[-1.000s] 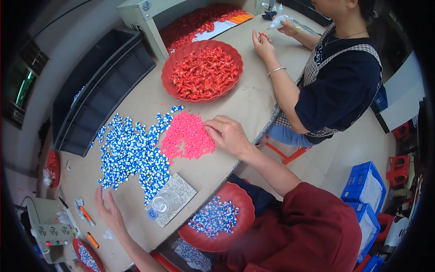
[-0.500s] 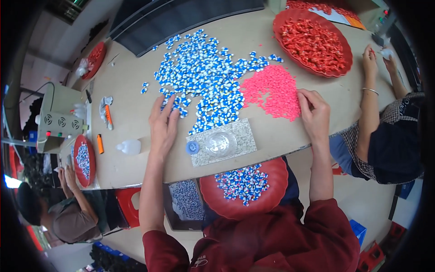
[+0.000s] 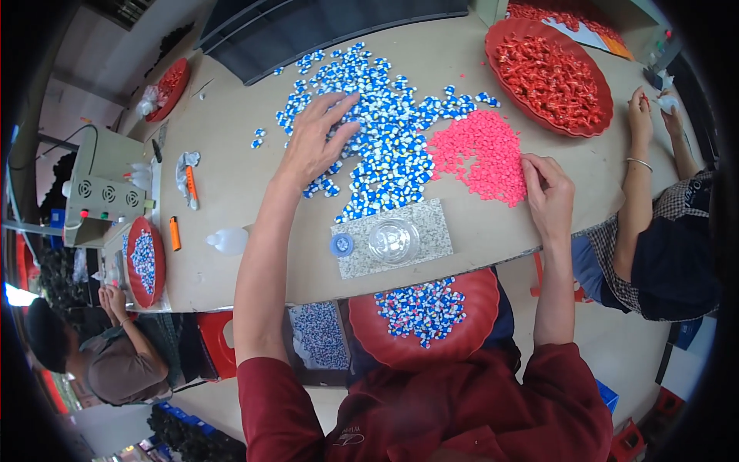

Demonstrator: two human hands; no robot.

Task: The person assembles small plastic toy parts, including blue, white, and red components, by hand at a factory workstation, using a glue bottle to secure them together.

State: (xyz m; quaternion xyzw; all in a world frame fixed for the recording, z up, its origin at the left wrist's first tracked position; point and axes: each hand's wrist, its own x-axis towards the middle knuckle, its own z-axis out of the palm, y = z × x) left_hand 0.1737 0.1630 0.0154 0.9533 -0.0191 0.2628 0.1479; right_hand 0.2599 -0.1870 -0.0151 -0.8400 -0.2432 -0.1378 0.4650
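A large heap of small blue-and-white pieces (image 3: pixel 389 154) is spread over the middle of the table. My left hand (image 3: pixel 319 135) lies over the heap's left side with its fingers apart, and some pieces are hidden beneath it. To the right of the heap is a pile of small flat pink pieces (image 3: pixel 493 154). At that pile's right edge my right hand (image 3: pixel 550 192) has its thumb and fingers pinched together; whatever is between them is too small to make out. Near me, a round clear glass dish (image 3: pixel 393 240) and a small blue round cup (image 3: pixel 342 245) sit on a speckled stone slab (image 3: pixel 435 231).
On my lap rests a red scalloped tray (image 3: pixel 369 343) of mixed pieces, beside a box (image 3: pixel 344 323) of small pieces. A red bowl (image 3: pixel 604 115) of red pieces stands far right. Left lie a white bottle (image 3: pixel 229 240) and orange lighter (image 3: pixel 175 233). Co-workers sit at both sides.
My left hand has moved away from me and slightly right, further over the blue-and-white heap. My right hand keeps its pinch beside the pink pile. The whole view has shifted slightly.
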